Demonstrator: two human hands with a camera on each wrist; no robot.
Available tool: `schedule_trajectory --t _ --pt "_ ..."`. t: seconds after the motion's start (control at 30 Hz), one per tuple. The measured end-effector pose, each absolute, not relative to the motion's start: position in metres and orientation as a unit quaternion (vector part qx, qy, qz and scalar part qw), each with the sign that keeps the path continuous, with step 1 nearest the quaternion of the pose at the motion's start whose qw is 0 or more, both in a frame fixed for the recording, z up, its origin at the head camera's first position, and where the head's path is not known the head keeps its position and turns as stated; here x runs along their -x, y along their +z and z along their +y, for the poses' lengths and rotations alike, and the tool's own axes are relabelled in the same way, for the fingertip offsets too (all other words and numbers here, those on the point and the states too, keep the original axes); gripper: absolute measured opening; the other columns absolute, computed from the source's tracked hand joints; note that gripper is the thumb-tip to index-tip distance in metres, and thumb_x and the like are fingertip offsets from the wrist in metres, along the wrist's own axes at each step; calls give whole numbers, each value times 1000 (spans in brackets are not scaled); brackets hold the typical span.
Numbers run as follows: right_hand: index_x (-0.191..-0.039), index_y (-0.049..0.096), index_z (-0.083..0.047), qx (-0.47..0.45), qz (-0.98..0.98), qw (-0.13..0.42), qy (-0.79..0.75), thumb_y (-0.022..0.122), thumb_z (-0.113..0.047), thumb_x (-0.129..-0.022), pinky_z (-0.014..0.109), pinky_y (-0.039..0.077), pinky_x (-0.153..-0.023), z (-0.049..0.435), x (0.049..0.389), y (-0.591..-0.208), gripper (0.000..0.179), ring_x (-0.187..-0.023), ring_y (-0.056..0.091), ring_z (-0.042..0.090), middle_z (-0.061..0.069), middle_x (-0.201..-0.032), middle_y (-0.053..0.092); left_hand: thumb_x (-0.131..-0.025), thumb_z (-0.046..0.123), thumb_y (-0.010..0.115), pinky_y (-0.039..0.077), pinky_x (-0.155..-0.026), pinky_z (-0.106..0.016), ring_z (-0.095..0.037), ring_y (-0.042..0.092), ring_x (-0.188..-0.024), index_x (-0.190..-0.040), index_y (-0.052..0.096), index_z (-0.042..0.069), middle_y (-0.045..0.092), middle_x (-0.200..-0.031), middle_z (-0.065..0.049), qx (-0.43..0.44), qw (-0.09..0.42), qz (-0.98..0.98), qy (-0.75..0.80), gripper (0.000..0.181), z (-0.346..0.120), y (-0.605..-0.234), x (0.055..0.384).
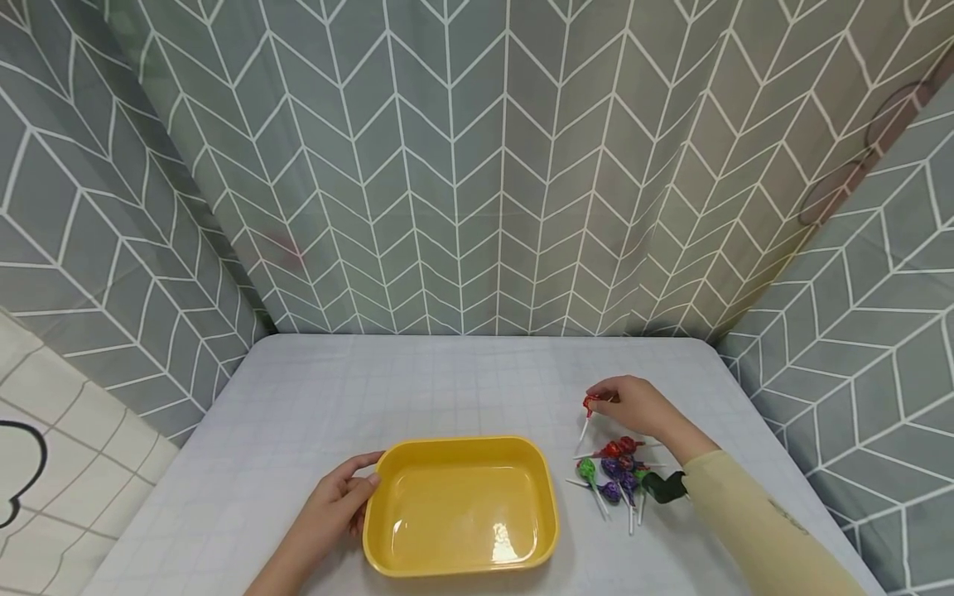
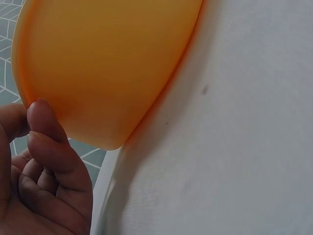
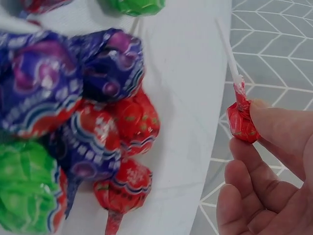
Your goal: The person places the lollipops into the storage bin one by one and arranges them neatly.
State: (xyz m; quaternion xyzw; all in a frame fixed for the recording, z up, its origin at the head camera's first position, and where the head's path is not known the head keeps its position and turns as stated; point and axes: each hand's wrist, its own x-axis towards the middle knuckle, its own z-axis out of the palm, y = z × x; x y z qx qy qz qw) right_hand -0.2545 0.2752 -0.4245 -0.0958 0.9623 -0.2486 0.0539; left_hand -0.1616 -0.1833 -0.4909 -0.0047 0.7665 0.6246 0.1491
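Note:
In the right wrist view my right hand [image 3: 274, 176] pinches a red-wrapped lollipop [image 3: 242, 122] by its head between thumb and fingers, its white stick pointing up and away. In the head view that hand is raised just behind a pile of lollipops. The pile holds red [image 1: 613, 449], purple [image 1: 611, 492] and green [image 1: 586, 470] ones, white sticks pointing several ways. To the left, my left hand [image 1: 335, 501] grips the left edge of a yellow plastic tray [image 1: 455, 501], thumb at the rim. Nothing lies inside the tray.
A white cloth [image 1: 298, 397] covers the table. Grey curtains [image 1: 477, 165] with white chevron lines hang behind it and at both sides. A dark object [image 1: 666, 487] by the right sleeve overlaps the pile's right side in the head view.

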Motion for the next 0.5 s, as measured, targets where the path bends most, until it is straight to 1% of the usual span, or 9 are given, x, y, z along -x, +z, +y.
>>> schedule_trajectory --t 0.13,0.27,0.37,0.5 --pt "-112 64 -14 100 959 50 -259 62 -32 -85 36 48 -78 274 252 -422 32 -87 55 15 -5 -95 62 -89 35 55 45 -44 -31 -20 48 -48 -127 45 20 56 -69 -20 7 155 763 628 42 -180 -479 157" --pt "-112 63 -15 105 956 44 -269 62 -34 -85 35 48 -78 272 249 -419 33 -87 55 14 -7 -96 61 -89 34 55 45 -45 -31 -19 48 -48 -127 45 18 56 -69 -19 5 158 761 629 42 -177 -467 153" --pt "-113 63 -15 110 954 43 -277 61 -35 -85 35 48 -78 271 247 -416 35 -88 55 15 -6 -98 61 -89 33 55 45 -45 -30 -18 48 -48 -127 44 17 56 -69 -17 2 158 761 629 43 -176 -464 152" --pt "-113 63 -18 107 953 43 -281 60 -37 -85 35 47 -78 270 246 -412 34 -88 54 15 -8 -100 61 -89 34 55 45 -44 -31 -18 48 -47 -127 44 17 56 -68 -17 -1 157 760 631 43 -177 -466 153"
